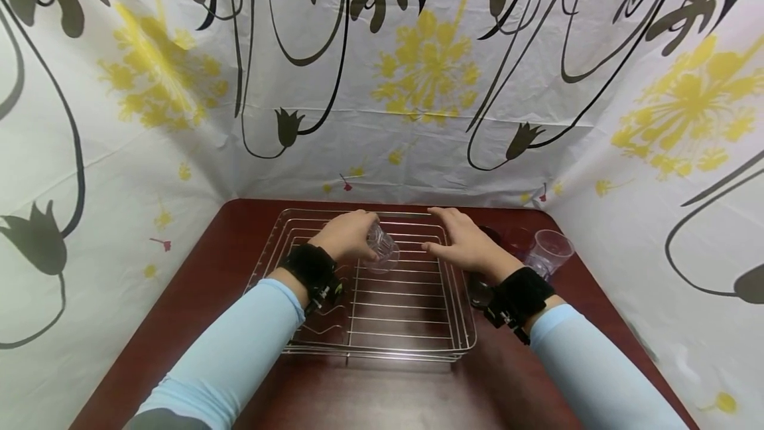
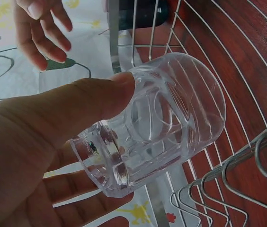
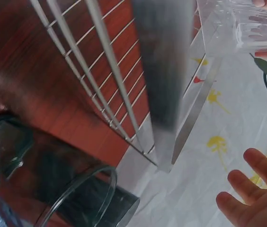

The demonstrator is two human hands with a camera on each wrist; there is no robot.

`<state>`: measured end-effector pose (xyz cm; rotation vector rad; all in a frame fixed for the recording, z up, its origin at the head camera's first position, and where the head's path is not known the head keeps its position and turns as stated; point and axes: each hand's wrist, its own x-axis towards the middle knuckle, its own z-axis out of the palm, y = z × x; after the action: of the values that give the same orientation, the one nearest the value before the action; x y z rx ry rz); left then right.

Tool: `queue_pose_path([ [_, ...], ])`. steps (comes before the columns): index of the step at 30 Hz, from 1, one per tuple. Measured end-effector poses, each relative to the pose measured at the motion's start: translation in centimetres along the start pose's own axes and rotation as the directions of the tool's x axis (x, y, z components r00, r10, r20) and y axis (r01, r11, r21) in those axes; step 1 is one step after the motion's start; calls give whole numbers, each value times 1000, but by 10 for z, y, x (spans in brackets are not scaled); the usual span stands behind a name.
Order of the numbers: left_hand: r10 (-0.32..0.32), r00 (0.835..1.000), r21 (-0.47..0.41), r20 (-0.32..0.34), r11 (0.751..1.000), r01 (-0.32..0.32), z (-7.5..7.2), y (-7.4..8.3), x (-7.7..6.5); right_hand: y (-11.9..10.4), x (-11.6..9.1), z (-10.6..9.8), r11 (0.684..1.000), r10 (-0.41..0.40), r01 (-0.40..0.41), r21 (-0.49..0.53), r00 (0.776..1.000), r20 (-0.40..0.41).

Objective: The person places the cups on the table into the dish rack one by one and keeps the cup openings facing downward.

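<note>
My left hand point(image 1: 348, 236) grips a clear drinking glass point(image 1: 384, 252) by its thick base end, thumb on one side and fingers on the other. In the left wrist view the glass point(image 2: 171, 113) is tilted, its thin-walled open end facing the rack wires. Both are over the wire dish rack point(image 1: 398, 332), towards its back half. Above the rack's right side is my right hand point(image 1: 468, 241), fingers extended and apart, holding nothing. The right wrist view also shows those spread fingers point(image 3: 247, 189), apart from the glass.
Right of the rack stand a clear cup point(image 1: 552, 247), a reddish glass point(image 1: 518, 239) and a dark glass point(image 3: 72, 189), partly hidden by my right arm. Wavy wire holders point(image 2: 228, 189) line part of the rack. A patterned sheet point(image 1: 418, 158) hangs around the dark red table point(image 1: 197, 271).
</note>
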<state>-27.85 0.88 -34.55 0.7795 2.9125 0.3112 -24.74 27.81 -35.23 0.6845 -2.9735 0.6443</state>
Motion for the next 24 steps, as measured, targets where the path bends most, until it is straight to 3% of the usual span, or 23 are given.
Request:
queue_pose_path([
  [6,8,1000,15,-10,1000,-8,3,2,7,6,-4,-1,995,21,-27,-99,998,-66],
  [12,-17,1000,19,4,1000,17,5,3,12,13,-11,-4,974,91,-105,-201,993,-79],
  [24,-31,999,61,25,998,30,14,1,19,41,-25,-10,965,167,-178,-193,983,-74],
])
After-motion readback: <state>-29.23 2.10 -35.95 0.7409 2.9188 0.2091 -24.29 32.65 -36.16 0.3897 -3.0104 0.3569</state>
